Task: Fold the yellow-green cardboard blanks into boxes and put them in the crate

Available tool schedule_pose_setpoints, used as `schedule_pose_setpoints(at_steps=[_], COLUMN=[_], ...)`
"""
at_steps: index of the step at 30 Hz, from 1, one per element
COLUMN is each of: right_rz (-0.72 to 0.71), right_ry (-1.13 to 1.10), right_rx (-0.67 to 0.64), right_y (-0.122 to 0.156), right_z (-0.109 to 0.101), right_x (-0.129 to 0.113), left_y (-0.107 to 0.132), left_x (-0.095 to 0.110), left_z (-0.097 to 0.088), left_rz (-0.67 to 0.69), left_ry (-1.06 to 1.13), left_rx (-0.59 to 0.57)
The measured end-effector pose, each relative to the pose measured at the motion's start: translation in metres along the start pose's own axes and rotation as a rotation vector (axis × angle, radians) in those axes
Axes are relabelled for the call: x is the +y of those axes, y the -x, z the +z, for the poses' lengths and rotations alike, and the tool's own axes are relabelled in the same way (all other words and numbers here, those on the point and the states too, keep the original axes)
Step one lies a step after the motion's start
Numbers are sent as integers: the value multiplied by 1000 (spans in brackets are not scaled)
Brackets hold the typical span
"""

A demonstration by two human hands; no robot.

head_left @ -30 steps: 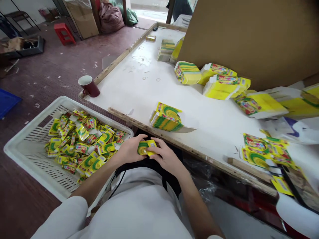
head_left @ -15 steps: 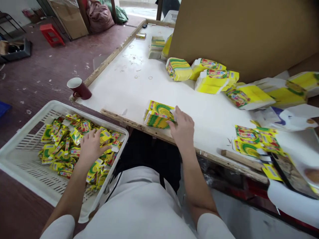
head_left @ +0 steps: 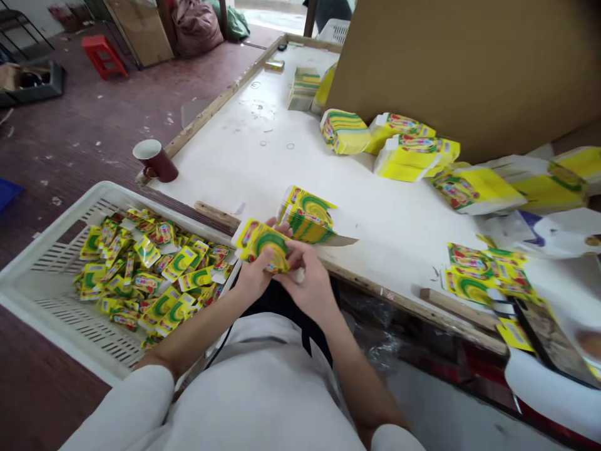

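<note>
Here both hands pinch one flat carton at the table's near edge: left hand fingers under its 7 o'clock side, right hand fingertips closed on its 4 o'clock corner. Its long axis runs 10 to 4 o'clock. The carton stack lies at 1 o'clock, nearer the right hand.

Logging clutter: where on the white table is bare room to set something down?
Bare tabletop lies between the maroon mug, the carton stack and the bundles along the cardboard sheet. The right end is crowded with flat cartons.

A dark reddish floor, littered with scraps, holds a red stool; daylight falls beyond the white table's far edge.
</note>
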State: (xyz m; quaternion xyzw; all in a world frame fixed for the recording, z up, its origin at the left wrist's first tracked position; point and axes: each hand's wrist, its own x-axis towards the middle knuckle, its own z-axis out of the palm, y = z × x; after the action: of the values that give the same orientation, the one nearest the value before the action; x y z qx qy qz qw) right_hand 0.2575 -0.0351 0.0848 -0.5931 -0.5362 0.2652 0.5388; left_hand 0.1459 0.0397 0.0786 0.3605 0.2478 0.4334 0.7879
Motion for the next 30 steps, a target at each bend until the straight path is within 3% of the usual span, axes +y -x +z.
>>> schedule_pose_setpoints(at_steps=[3,5,8,12,15,18,21,24,26,28,30], right_rz=[94,159,207,156,59,-83,-224,-362,-323,-161,34], right_ry=[-391,-489,-418,-278,-152,112,433,554,488,256,-87], right_rx=[-39,-59,-51,113,114,93,0,-36,154,343,250], right_y=[14,16,13,9,10,12,16,20,22,22,20], right_z=[27,37,35,17,1,-12,-17,-11,-2,6,12], right_x=[0,1,5,14,18,18,15,13,14,17,20], left_y=[-8,-11,-8,6,10,7,7,12,17,21,25], left_x=[2,2,-4,-13,-1,32,60,60,47,32,20], left_z=[16,18,8,-21,-45,-58,-56,-42,-32,-27,-26], left_rz=[72,164,242,186,137,16,-45,-52,-9,88,212], left_ry=[201,190,3,-228,-454,-585,-735,-1104,-1287,-1364,-1379], left_rx=[119,185,204,73,73,-135,-380,-464,-421,-378,-418])
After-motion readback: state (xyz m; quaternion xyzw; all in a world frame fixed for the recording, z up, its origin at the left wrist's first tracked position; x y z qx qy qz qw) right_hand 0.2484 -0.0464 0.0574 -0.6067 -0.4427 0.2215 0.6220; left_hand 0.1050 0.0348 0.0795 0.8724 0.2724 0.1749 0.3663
